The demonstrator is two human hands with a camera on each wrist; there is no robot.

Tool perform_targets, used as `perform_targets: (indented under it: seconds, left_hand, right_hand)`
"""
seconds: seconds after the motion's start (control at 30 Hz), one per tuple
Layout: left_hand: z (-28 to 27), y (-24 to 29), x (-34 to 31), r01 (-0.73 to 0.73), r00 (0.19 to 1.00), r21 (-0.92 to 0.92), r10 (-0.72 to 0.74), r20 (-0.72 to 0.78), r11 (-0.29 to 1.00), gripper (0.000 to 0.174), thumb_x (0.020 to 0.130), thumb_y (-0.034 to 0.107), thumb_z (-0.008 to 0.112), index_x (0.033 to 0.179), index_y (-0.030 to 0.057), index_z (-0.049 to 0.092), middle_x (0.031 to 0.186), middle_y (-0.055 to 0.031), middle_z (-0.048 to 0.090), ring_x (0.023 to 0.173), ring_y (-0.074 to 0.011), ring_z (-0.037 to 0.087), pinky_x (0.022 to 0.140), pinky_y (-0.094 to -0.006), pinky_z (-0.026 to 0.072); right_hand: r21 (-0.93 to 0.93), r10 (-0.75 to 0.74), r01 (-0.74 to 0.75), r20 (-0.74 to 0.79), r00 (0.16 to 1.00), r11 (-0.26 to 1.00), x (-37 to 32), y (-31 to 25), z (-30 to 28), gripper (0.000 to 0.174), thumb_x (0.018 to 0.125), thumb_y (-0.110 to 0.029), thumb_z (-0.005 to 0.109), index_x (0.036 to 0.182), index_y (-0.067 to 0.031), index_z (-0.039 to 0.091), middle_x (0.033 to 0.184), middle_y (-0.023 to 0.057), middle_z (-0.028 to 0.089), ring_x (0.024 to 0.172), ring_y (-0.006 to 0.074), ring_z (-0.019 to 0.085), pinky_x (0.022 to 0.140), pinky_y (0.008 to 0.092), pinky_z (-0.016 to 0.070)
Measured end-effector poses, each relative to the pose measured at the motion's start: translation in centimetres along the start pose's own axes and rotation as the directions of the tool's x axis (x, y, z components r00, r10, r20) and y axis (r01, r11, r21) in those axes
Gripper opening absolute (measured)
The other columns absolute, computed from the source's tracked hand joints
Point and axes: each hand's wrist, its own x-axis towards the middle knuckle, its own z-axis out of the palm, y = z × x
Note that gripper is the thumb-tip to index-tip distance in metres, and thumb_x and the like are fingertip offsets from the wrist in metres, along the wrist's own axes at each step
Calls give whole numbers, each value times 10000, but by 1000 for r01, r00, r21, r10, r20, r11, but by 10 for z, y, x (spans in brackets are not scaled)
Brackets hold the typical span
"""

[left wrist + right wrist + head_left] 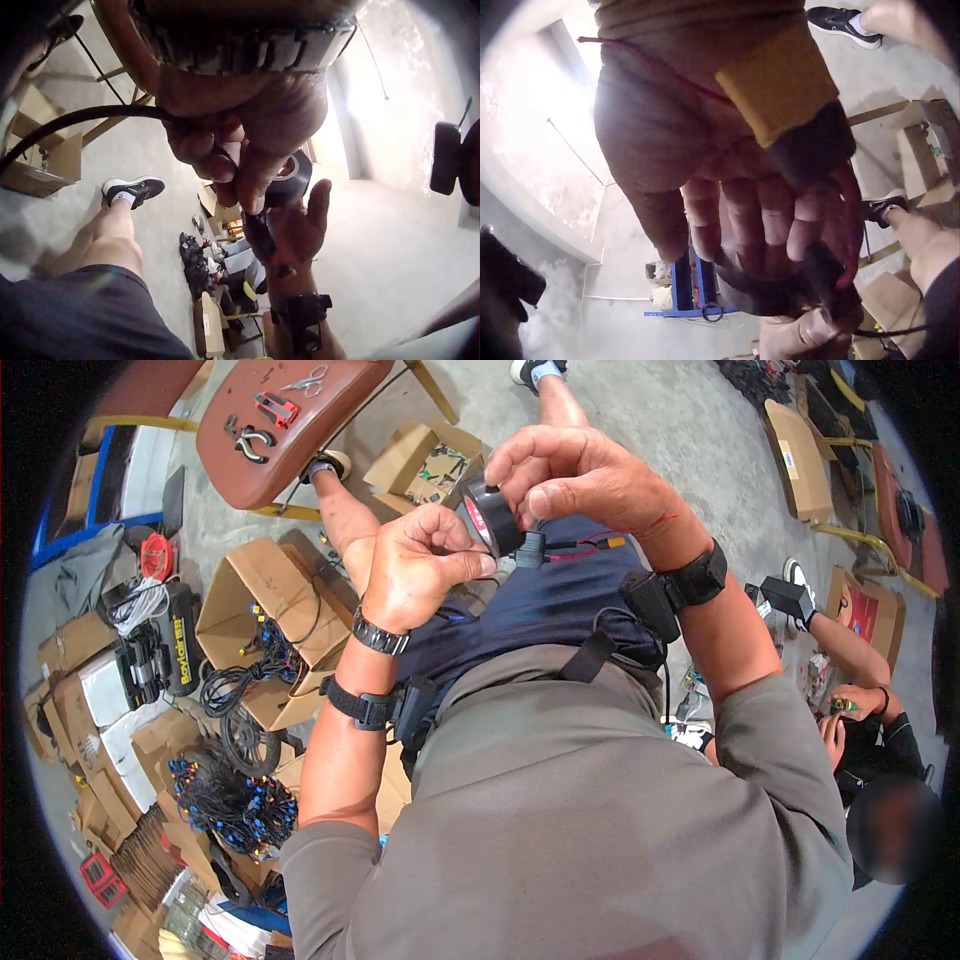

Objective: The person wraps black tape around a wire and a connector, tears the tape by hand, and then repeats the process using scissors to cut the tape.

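Above the lap, my right hand [598, 482] holds a roll of black electrical tape [508, 522], thumb and fingertips at its side. My left hand [418, 560] is close beside the roll and pinches the end of a black cable [90, 115] between thumb and fingers. A dark ribbed plug-like piece [530, 550] shows just below the roll. Red and black wires run from there to a yellow connector [614, 542], which hangs in front of my right palm in the right wrist view. The pinched spot is partly hidden by the left fingers.
A brown chair seat [290, 430] bears pliers, a red cutter and scissors. Cardboard boxes [285, 595], one with black cables, stand on the left. A bundle of wires with blue connectors [235, 800] lies lower left. Another person's hand [855, 700] holds a small item on the right.
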Motion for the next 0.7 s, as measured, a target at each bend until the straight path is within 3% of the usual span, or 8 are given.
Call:
perform_targets:
  seconds: [0.13, 0.23, 0.37, 0.5, 0.57, 0.6, 0.7]
  left_hand:
    - [7, 4, 4, 27, 999, 2, -27, -34, 1000, 242, 719, -82, 784, 789, 52, 595, 743, 37, 619, 678, -50, 554, 598, -218, 451]
    - [9, 7, 7, 34, 996, 57, -29, -89, 998, 218, 742, -75, 766, 808, 47, 597, 763, 33, 621, 695, -50, 556, 603, -215, 451]
    - [8, 3, 13, -80, 987, 71, 90, -136, 994, 215, 771, -75, 739, 887, 38, 598, 831, 16, 628, 744, -54, 570, 633, -208, 453]
    - [6, 1, 17, -85, 984, 5, 85, -154, 996, 256, 788, -93, 709, 983, 28, 596, 877, 2, 625, 786, -63, 582, 671, -209, 462]
    - [10, 7, 16, -92, 976, 33, 96, -197, 995, 269, 793, -103, 697, 1008, 23, 595, 878, -2, 622, 790, -66, 586, 677, -208, 464]
    - [7, 3, 18, -88, 975, 12, 88, -206, 996, 283, 803, -113, 672, 1047, 9, 596, 904, -26, 641, 782, -82, 606, 646, -208, 485]
    - [4, 7, 20, -105, 967, -185, 57, -249, 977, 298, 810, -123, 642, 1080, -6, 590, 941, -60, 661, 737, -103, 629, 587, -214, 505]
  right_hand:
    - [-63, 31, -27, 59, 998, 998, -3, -16, -1, 507, 868, -201, 756, 1311, -28, 582, 875, 8, 643, 825, 87, 587, 714, 203, 477]
    - [-265, 86, -68, 57, 995, 962, -3, -27, -4, 575, 798, -114, 797, 1327, -51, 579, 929, 15, 658, 850, 85, 615, 776, 245, 493]
    - [-681, 94, -75, -9, 996, 728, -6, -47, 6, 633, 753, -54, 804, 1344, -83, 579, 970, 32, 668, 863, 131, 631, 817, 290, 507]
    - [-824, -73, -11, -64, 995, 566, -10, -45, 27, 642, 701, -60, 805, 1306, -137, 603, 967, 61, 679, 858, 218, 637, 848, 375, 482]
    - [-857, -251, 67, -75, 965, 512, -11, -33, 36, 618, 704, -149, 817, 1284, -215, 615, 890, 34, 685, 823, 251, 629, 866, 441, 409]
    - [-894, -290, 65, -74, 954, 443, -13, -33, 41, 667, 673, -82, 804, 1302, -143, 588, 968, 84, 683, 846, 296, 625, 794, 420, 491]
    - [-855, -344, 47, -157, 926, 517, -16, -18, 49, 677, 663, -79, 786, 1303, -75, 564, 1044, 107, 680, 888, 305, 621, 802, 426, 505]
